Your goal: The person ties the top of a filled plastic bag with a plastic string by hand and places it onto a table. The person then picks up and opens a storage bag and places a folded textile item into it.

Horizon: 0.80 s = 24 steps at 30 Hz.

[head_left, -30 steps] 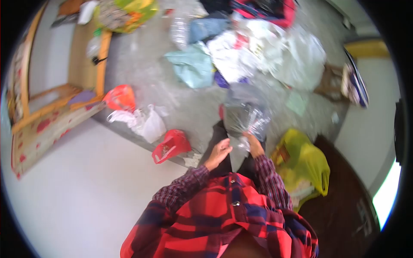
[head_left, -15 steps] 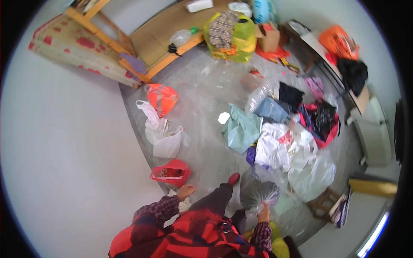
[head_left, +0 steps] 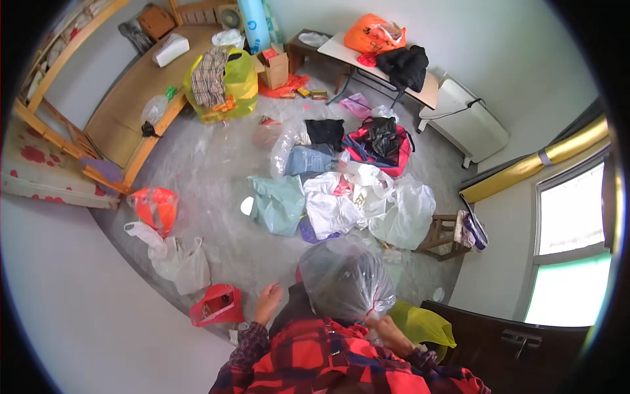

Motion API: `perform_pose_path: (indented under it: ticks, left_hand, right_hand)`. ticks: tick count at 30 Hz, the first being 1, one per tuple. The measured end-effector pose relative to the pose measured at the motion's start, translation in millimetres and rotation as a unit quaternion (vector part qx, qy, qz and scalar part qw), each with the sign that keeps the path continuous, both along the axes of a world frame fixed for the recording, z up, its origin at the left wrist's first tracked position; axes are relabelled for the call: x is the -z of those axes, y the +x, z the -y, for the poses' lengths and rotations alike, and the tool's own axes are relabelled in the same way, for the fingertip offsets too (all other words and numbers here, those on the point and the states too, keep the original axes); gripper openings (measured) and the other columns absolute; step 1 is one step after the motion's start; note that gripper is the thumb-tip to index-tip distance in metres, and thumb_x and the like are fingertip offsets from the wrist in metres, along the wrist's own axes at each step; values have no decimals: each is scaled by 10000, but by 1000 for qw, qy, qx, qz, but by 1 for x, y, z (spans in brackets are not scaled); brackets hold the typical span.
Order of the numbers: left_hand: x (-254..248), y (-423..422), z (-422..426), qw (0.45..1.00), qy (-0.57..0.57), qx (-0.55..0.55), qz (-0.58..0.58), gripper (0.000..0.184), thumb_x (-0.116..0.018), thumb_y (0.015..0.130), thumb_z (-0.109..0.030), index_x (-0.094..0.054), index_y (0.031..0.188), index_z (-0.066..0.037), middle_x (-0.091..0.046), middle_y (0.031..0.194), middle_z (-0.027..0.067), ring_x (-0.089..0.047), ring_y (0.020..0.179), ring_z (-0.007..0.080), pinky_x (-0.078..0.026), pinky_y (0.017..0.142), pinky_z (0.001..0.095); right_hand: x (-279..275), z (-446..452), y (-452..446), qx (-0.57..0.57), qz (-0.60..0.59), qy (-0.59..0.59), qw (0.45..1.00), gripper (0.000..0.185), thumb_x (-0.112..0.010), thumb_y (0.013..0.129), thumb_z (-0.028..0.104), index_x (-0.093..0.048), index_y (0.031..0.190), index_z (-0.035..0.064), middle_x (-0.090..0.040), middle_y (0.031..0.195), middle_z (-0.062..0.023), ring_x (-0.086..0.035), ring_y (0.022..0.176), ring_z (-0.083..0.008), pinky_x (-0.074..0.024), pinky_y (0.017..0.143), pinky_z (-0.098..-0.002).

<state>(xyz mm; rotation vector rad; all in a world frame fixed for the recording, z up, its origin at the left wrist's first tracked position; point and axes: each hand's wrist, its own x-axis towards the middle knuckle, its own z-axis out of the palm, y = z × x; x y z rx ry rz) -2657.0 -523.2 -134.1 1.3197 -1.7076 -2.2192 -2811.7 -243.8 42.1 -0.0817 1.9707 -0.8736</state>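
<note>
My right hand (head_left: 388, 333) is closed round the gathered neck of a clear plastic bag (head_left: 344, 272). The bag is full and rounded, with dark contents showing through, and it hangs before my legs. To its left, my left hand (head_left: 269, 302) is held up with its fingers stretched out and nothing in them. Nearest to that hand is a red open-topped bag (head_left: 218, 306) by the wall. Beyond the full bag lie a grey-green plastic bag (head_left: 278, 205), a white bag (head_left: 330, 205) and a pale translucent bag (head_left: 407, 213).
A yellow bag (head_left: 423, 326) lies right of me, beside a dark door (head_left: 518, 345). White bags (head_left: 190, 269) and an orange bag (head_left: 157, 205) line the left wall. A wooden stool (head_left: 440, 236) stands at the right. Farther off are a wooden bed (head_left: 125, 111) and a table (head_left: 344, 52).
My view has swung to the right. The clear bag has come up higher in my right hand. My left hand has lifted away from the white cloth or plastic near the red bag.
</note>
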Motion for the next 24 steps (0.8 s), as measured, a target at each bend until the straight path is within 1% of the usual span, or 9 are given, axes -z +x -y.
perform_pose_path:
  ticks: [4, 7, 9, 11, 16, 18, 20, 22, 24]
  left_hand:
    - [-38, -38, -5, 994, -67, 71, -43, 422, -551, 777, -198, -452, 1151, -30, -573, 940, 99, -555, 740, 140, -439, 624, 241]
    - [-43, -29, -9, 988, -129, 77, -42, 308, -552, 775, -204, -544, 1016, -13, -594, 847, 117, -562, 719, 140, -436, 578, 263]
    - [-72, -25, -2, 958, -190, 141, 163, 217, -578, 747, -204, -606, 817, -1, -604, 735, 101, -568, 705, 154, -425, 544, 297]
    - [-25, 9, 8, 908, -351, 160, 162, 202, -600, 713, -196, -597, 657, -2, -593, 635, 86, -568, 626, 179, -406, 506, 320]
    - [38, 86, 37, 853, -505, -132, -22, 258, -585, 703, -255, -576, 625, -10, -579, 602, 79, -506, 471, 191, -369, 440, 350]
    - [54, 144, 46, 968, -183, -137, 106, 260, -580, 705, -256, -581, 634, -6, -564, 588, 65, -500, 478, 160, -380, 446, 329]
    - [71, 208, 60, 949, -244, 65, 187, 214, -575, 716, -215, -585, 667, -7, -534, 555, 41, -480, 466, 117, -379, 430, 284]
    - [63, 239, 57, 804, -501, 193, 255, 229, -562, 689, -334, -610, 679, -110, -588, 619, 76, -553, 525, 239, -422, 477, 402]
    - [171, 328, 53, 796, -463, 250, 298, 231, -564, 671, -360, -618, 702, -138, -594, 641, 75, -565, 568, 261, -428, 496, 413]
  right_hand:
    - [-22, 6, 21, 72, 106, 36, 991, 280, -508, 807, 307, -564, 733, 43, -517, 652, -4, -468, 608, -95, -377, 550, -271]
    - [-30, 0, 27, 102, 124, -18, 987, 287, -501, 814, 309, -555, 747, 35, -519, 665, -7, -466, 598, -96, -377, 547, -267]
    - [-19, -1, 30, 98, 125, -31, 987, 294, -509, 812, 310, -553, 754, 25, -511, 649, -9, -482, 594, -102, -372, 516, -259]
    - [-5, 4, 32, 134, 126, -60, 981, 264, -513, 815, 279, -542, 744, 26, -491, 623, -13, -485, 557, -108, -386, 481, -265]
    - [-7, 57, 15, 176, 166, -66, 968, 225, -519, 818, 232, -520, 726, 26, -484, 602, -29, -498, 492, -133, -416, 440, -292]
    - [-1, 83, 12, 218, 179, -75, 956, 232, -531, 811, 237, -516, 715, 26, -502, 606, -51, -516, 467, -160, -413, 417, -301]
    - [-6, 118, 11, 225, 166, -71, 957, 224, -534, 808, 232, -515, 712, 30, -500, 602, -52, -518, 468, -161, -411, 416, -301]
    - [-9, 153, 7, 251, 153, -43, 955, 143, -510, 771, 130, -506, 811, -7, -486, 630, -80, -520, 456, -207, -429, 381, -334]
    - [2, 174, 4, 273, 159, -77, 946, 130, -515, 772, 141, -505, 794, 13, -483, 631, -67, -501, 442, -196, -422, 380, -343]
